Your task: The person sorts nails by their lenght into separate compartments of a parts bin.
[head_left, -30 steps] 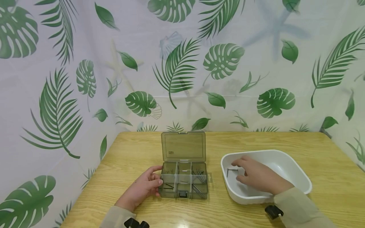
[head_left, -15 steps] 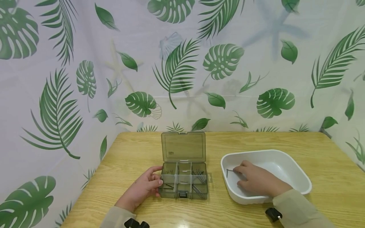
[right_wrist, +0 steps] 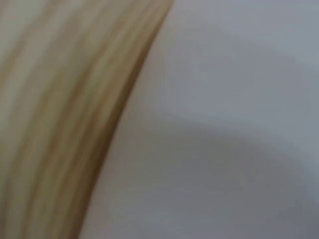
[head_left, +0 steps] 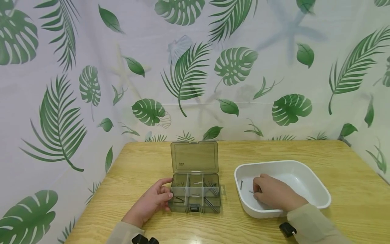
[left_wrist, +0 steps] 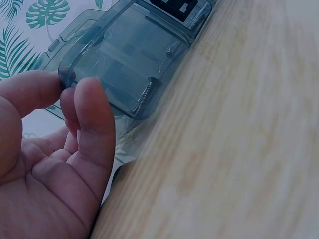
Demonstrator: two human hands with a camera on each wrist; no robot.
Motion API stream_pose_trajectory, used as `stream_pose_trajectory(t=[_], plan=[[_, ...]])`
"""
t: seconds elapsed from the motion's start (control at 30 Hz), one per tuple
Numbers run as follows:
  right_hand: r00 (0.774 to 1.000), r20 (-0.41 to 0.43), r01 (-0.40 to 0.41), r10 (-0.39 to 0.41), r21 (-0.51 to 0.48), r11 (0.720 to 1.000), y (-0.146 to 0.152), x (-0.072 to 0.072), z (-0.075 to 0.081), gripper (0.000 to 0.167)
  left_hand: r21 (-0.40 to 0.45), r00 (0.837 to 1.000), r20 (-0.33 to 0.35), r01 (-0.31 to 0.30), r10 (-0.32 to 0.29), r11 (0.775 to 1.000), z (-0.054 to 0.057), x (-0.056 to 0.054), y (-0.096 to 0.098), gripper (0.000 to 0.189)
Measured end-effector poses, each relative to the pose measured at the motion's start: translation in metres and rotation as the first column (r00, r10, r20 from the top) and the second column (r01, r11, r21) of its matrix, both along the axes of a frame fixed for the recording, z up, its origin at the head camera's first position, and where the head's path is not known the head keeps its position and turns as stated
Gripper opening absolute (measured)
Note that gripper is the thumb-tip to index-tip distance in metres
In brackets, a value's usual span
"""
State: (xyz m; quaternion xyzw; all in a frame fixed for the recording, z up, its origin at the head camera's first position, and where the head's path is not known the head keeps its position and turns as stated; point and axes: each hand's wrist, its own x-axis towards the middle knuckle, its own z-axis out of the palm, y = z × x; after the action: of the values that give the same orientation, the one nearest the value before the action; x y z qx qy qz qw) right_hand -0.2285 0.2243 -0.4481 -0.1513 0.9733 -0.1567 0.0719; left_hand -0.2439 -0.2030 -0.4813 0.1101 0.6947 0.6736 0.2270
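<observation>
A smoky see-through compartment box point(head_left: 195, 200) stands on the table with its lid raised. Several screws point(head_left: 209, 202) lie in its compartments; their thread shows in the left wrist view. My left hand point(head_left: 149, 203) holds the box's left side, with thumb and fingers at its edge point(left_wrist: 70, 74). Inside a white basin point(head_left: 323, 198), my right hand point(head_left: 275, 195) pinches a thin screw point(head_left: 251, 192), mostly hidden by the fingers. A second screw point(head_left: 241, 184) lies by the basin's left wall. The right wrist view shows only blurred basin and table.
The box lid point(head_left: 194, 157) leans back, upright behind the compartments. The basin stands right of the box, with a strip of wooden table point(head_left: 228, 217) between them. A leaf-print cloth point(head_left: 189, 67) hangs behind the table and along its left side.
The right hand's fingers have closed on one of the screws in the basin and drawn it a little toward me, away from the other. The left hand keeps its place on the box.
</observation>
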Motion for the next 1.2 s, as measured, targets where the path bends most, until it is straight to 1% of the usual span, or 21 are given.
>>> stream_pose_trajectory(t=[0.13,0.23,0.4,0.47,0.57,0.6,0.77,0.93,1.03,1.2], plan=[[0.999,0.026,0.024,-0.025,0.027,0.999,-0.004,0.001,0.001,0.017,-0.003,1.0,-0.003,0.0,0.0,1.0,0.0,0.0,0.0,0.067],[0.999,0.028,0.038,-0.039,0.036,0.999,-0.006,0.002,0.003,0.018,-0.002,1.0,-0.009,0.003,-0.003,1.0,0.0,0.001,0.0,0.068],[0.997,0.017,0.071,-0.071,-0.001,0.997,-0.007,0.005,0.004,0.017,-0.005,1.0,-0.004,0.001,-0.001,1.0,-0.001,0.0,-0.001,0.066],[0.997,0.012,0.073,-0.073,-0.023,0.997,-0.007,0.005,0.005,0.014,-0.003,1.0,0.0,0.0,0.0,1.0,-0.001,0.0,-0.001,0.066],[0.999,-0.011,0.051,-0.052,-0.037,0.998,-0.008,0.004,0.009,0.004,-0.005,1.0,-0.001,0.002,-0.002,1.0,0.0,0.0,-0.001,0.065],[0.999,-0.023,0.04,-0.041,-0.037,0.998,-0.009,0.004,0.01,0.003,-0.005,1.0,-0.002,0.003,-0.003,1.0,0.0,0.0,-0.001,0.065],[0.993,-0.115,-0.01,0.004,-0.051,0.999,-0.01,0.006,0.019,0.013,-0.011,1.0,-0.004,0.004,-0.004,1.0,0.001,0.001,0.0,0.065],[0.98,-0.191,-0.07,0.048,-0.112,0.991,-0.017,0.008,0.03,0.017,-0.005,1.0,-0.014,0.004,-0.004,1.0,0.003,0.001,0.001,0.065],[0.973,-0.222,-0.086,0.054,-0.14,0.986,-0.027,0.009,0.037,0.018,-0.004,1.0,-0.019,0.003,-0.003,1.0,0.003,0.002,0.002,0.066],[0.969,-0.236,-0.118,0.073,-0.18,0.977,-0.048,0.008,0.045,0.018,-0.014,1.0,-0.013,-0.002,0.002,1.0,0.001,0.001,0.0,0.065]])
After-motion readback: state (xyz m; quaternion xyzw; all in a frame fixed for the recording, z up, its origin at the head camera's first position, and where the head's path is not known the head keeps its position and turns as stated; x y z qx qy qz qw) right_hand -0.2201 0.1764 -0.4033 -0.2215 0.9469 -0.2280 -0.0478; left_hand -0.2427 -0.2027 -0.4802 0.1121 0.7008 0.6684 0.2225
